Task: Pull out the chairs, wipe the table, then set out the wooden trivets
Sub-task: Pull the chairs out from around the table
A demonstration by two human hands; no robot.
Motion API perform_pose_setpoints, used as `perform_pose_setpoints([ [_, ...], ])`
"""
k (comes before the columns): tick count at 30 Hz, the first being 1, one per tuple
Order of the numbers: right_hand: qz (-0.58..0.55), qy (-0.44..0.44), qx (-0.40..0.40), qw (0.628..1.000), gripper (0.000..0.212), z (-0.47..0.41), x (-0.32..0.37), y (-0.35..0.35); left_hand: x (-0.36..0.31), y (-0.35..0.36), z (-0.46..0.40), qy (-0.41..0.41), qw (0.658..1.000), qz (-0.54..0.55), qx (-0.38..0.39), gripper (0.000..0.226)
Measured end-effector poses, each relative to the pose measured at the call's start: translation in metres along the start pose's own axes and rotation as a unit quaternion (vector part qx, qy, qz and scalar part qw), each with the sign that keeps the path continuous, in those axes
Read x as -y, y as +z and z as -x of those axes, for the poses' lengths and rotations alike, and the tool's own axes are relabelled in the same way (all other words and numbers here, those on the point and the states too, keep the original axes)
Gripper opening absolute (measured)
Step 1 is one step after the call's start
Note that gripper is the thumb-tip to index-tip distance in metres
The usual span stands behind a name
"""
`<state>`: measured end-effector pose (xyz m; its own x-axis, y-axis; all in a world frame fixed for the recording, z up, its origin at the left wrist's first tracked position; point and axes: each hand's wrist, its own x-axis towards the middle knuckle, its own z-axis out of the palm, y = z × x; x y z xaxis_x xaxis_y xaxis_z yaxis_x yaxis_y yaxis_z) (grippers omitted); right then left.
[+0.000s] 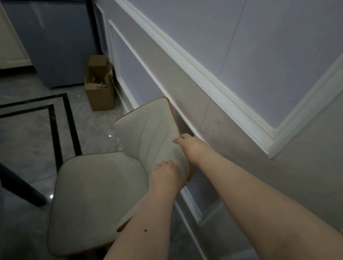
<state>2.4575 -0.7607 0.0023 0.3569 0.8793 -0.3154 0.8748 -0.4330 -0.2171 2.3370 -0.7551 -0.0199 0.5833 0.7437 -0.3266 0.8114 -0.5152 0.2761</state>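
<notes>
While both our left hand (166, 175) and right hand (190, 148) grip the chair (95, 198) backrest, we risk scraping it along the wall (195, 102) it sits against.

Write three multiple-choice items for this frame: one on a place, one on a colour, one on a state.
1. Where does the open brown cardboard box stand?
A. on the floor by the panelled wall
B. on the chair seat
C. on the table

2. What colour is the upholstery of the cushioned wood-edged chair?
A. red
B. pale cream
C. black

3. What are the hands doing?
A. hanging free
B. both in a grip on the chair's backrest
C. wiping the table

Key: 1 A, the box sits on the floor against the panelled wall. 2 B, seat and back are pale cream. 3 B, the left hand and right hand hold the backrest's near end.
</notes>
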Motion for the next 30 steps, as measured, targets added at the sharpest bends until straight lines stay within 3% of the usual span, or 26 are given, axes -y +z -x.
perform_pose_setpoints([
  [6, -0.039, -0.021, 0.082, 0.996, 0.048, -0.031, -0.011, 0.016, -0.002, -0.008, -0.018, -0.065, 0.98, 0.051, 0.18, 0.067],
  [11, -0.011, -0.079, 0.05, 0.996, 0.051, -0.037, -0.019, 0.023, 0.008, 0.003, -0.014, -0.074, 0.98, 0.079, 0.166, 0.073],
  [16, -0.021, -0.091, 0.09, 0.991, 0.051, -0.036, -0.028, 0.034, 0.001, 0.034, -0.01, -0.125, 0.975, 0.105, 0.153, 0.066],
  [18, 0.002, -0.088, 0.082, 0.993, 0.052, -0.034, -0.03, 0.036, 0.0, 0.045, -0.009, -0.132, 0.984, 0.074, 0.093, 0.068],
  [21, 0.03, -0.111, 0.075, 0.99, 0.051, -0.031, -0.031, 0.033, 0.0, 0.054, -0.005, -0.125, 0.99, 0.056, 0.041, 0.054],
  [27, 0.233, -0.195, 0.035, 0.952, 0.052, -0.031, -0.026, 0.045, 0.013, 0.06, 0.005, -0.087, 0.994, 0.059, 0.027, 0.039],
  [30, 0.25, -0.218, 0.042, 0.942, 0.047, -0.025, -0.016, 0.055, 0.027, 0.061, 0.019, -0.084, 0.995, 0.048, 0.035, 0.043],
])
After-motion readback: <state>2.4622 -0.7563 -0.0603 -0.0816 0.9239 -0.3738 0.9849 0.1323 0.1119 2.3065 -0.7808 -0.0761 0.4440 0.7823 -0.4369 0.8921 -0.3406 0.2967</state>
